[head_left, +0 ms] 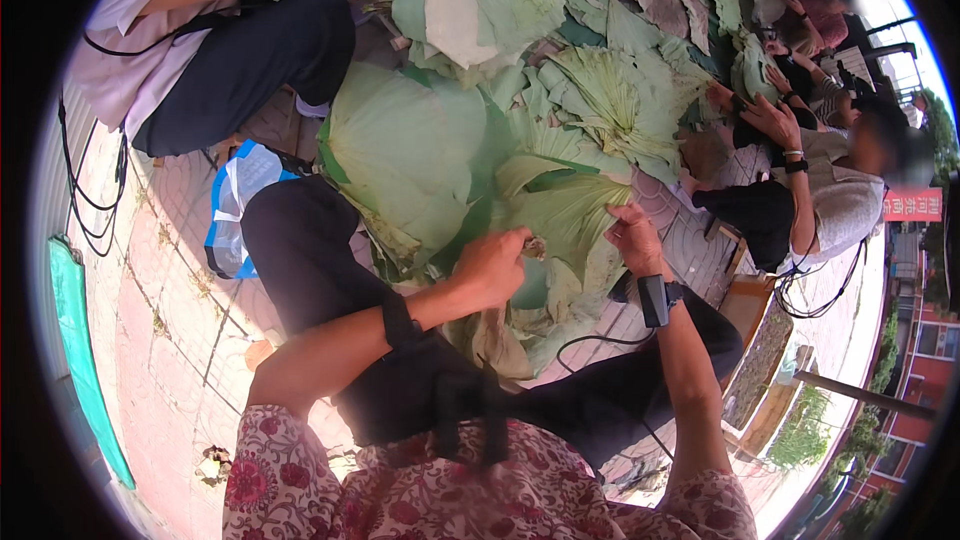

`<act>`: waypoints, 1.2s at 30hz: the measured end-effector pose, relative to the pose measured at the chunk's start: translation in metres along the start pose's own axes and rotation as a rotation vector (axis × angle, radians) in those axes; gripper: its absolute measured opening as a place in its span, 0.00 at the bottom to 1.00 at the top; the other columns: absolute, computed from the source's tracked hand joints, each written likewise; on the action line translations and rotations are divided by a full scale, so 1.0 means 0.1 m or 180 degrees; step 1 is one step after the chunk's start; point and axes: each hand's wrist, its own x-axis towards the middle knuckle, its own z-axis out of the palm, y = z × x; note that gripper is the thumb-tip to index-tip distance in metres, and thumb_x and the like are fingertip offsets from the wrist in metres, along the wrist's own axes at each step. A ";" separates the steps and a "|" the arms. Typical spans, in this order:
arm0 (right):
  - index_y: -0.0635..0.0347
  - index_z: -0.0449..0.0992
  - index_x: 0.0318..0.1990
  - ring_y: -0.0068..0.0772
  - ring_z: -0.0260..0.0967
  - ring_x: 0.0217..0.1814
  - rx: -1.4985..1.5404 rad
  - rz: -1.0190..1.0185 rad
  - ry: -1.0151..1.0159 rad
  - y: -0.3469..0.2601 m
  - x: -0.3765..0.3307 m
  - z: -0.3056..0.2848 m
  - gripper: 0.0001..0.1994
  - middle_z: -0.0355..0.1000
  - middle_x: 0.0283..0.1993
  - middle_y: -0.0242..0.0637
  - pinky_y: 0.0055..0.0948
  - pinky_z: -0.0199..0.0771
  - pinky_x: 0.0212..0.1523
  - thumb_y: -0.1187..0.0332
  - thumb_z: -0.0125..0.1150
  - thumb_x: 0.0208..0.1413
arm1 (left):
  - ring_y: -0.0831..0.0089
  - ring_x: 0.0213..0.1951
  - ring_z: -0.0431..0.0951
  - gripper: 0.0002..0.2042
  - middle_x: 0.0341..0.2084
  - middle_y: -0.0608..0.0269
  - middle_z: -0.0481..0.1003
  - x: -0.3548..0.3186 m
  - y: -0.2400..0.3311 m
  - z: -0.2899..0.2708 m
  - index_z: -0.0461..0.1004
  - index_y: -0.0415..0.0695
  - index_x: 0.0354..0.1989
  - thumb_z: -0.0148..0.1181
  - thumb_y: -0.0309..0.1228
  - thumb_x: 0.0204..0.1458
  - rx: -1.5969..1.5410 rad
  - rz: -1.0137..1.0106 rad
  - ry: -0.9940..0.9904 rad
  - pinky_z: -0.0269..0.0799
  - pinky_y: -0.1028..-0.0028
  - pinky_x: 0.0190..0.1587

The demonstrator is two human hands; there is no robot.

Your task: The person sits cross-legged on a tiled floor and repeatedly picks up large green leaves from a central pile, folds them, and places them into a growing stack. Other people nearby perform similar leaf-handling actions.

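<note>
In front of me lies a heap of large pale green lotus leaves. My right hand (638,240) pinches the edge of one folded lotus leaf (570,220), whose ribs fan out toward my fingers. My left hand (492,266) is closed just left of that leaf, with a small brownish scrap (535,247) at its fingertips; I cannot make out what it is. A broad, smooth lotus leaf (400,145) spreads out beyond my left hand. Below my hands, drier leaf pieces (505,340) hang between my knees.
More leaves (620,105) are piled farther off. A person in dark trousers (270,70) sits at the far left, near a blue and white bag (245,205). Another person (835,180) sits at the right, beside a wooden planter box (760,360). A black cable (600,340) runs by my right knee.
</note>
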 end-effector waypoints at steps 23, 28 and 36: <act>0.63 0.70 0.59 0.33 0.71 0.35 -0.2310 -0.1809 -0.1394 0.18 -1.36 1.22 0.24 0.72 0.43 0.42 0.33 0.72 0.37 0.69 0.64 0.54 | 0.68 0.39 0.78 0.15 0.37 0.57 0.79 -0.04 -0.18 -0.05 0.73 0.35 0.46 0.61 0.33 0.54 -0.2001 -0.0237 0.0784 0.73 0.66 0.42; 0.61 0.73 0.56 0.26 0.70 0.35 -0.1719 -0.0682 -0.2090 0.32 -1.03 1.04 0.21 0.74 0.37 0.32 0.30 0.72 0.35 0.67 0.64 0.56 | 0.52 0.40 0.79 0.15 0.35 0.44 0.78 0.00 -0.43 0.12 0.73 0.33 0.46 0.59 0.30 0.54 -0.1094 -0.0577 0.0704 0.72 0.60 0.44; 0.59 0.79 0.44 0.29 0.74 0.37 -0.3463 -0.0259 -0.1305 0.94 0.45 -0.38 0.12 0.78 0.36 0.33 0.30 0.73 0.36 0.64 0.57 0.59 | 0.40 0.42 0.75 0.14 0.36 0.39 0.76 -0.09 -0.05 0.22 0.73 0.35 0.45 0.57 0.29 0.54 -0.0314 -0.0245 0.0019 0.69 0.53 0.44</act>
